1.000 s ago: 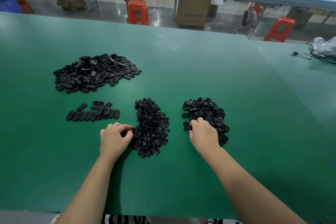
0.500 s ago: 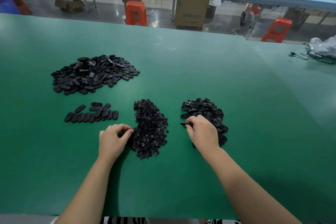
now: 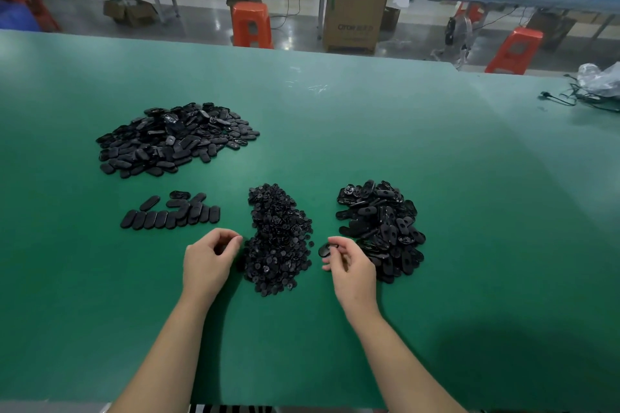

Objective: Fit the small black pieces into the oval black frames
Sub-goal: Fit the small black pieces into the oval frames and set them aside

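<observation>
Pinching an oval frame (image 3: 326, 249), right hand (image 3: 352, 270) nears small pieces (image 3: 276, 238).

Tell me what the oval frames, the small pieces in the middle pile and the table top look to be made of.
Oval frames: probably moulded plastic, black, semi-gloss; light glints off their rims. Small pieces: likely plastic or rubber, black; too small to tell the finish, though a few faint highlights show. Table top: seems a green mat, matte, with only soft, diffuse reflections and faint scuff marks far out.
</observation>
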`<state>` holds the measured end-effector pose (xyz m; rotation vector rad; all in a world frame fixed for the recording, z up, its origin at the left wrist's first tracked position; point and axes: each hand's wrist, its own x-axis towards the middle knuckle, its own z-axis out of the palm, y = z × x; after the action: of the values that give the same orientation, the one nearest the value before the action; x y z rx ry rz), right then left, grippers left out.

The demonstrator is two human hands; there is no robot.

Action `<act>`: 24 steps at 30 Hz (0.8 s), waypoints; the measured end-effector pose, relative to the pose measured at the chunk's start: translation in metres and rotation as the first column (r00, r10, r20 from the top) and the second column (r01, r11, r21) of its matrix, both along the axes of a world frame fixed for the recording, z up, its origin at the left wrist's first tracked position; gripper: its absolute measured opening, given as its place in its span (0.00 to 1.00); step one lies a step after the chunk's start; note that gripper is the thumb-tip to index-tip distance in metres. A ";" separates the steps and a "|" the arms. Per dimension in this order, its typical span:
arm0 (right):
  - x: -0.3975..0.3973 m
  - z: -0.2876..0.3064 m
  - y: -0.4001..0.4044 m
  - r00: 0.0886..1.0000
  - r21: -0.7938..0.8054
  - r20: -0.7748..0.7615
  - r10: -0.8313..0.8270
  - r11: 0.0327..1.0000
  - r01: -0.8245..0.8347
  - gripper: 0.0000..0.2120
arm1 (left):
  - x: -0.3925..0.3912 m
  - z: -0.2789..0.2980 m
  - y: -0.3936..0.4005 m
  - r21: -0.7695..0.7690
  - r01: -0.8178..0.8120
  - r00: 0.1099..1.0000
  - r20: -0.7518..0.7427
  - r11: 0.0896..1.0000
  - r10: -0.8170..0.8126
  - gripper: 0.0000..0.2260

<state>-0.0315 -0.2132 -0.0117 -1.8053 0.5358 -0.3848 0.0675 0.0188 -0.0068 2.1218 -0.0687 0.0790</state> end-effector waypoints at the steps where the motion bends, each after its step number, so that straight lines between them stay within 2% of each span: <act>1: -0.001 -0.001 0.000 1.000 0.002 0.021 -0.005 1.000 0.005 0.12 | 0.000 -0.001 0.000 0.002 -0.002 1.000 -0.005 1.000 0.002 0.06; 5: 0.000 -0.002 -0.001 0.998 0.053 0.057 -0.010 0.999 0.007 0.19 | 0.000 -0.002 -0.001 0.002 0.003 1.000 -0.031 1.000 -0.003 0.06; 11: 0.000 0.002 -0.003 0.998 0.072 0.050 -0.024 0.997 0.020 0.07 | 0.002 0.015 -0.016 -0.094 -0.021 0.999 -0.046 0.995 0.017 0.07; 16: -0.002 0.003 -0.004 0.995 0.125 0.087 -0.055 0.991 0.044 0.07 | -0.016 0.034 -0.072 -0.214 0.045 0.998 -0.040 0.976 -0.055 0.10; 18: -0.001 0.003 -0.003 0.994 0.138 0.095 -0.055 0.990 0.041 0.06 | -0.025 0.037 -0.093 -0.296 0.064 0.991 -0.092 0.953 -0.095 0.10; 21: 0.000 0.001 -0.003 0.996 0.130 0.076 -0.040 0.991 0.030 0.14 | -0.036 0.034 -0.116 -0.388 0.039 0.963 -0.231 0.921 -0.138 0.10; 24: 0.000 0.000 -0.003 0.997 0.124 0.063 -0.050 0.991 0.042 0.13 | -0.041 0.031 -0.128 -0.430 0.010 0.934 -0.318 0.903 -0.161 0.07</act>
<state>-0.0312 -0.2163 -0.0116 -1.6593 0.5439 -0.4325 0.0269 -0.1095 0.0243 1.6648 0.0600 -0.3109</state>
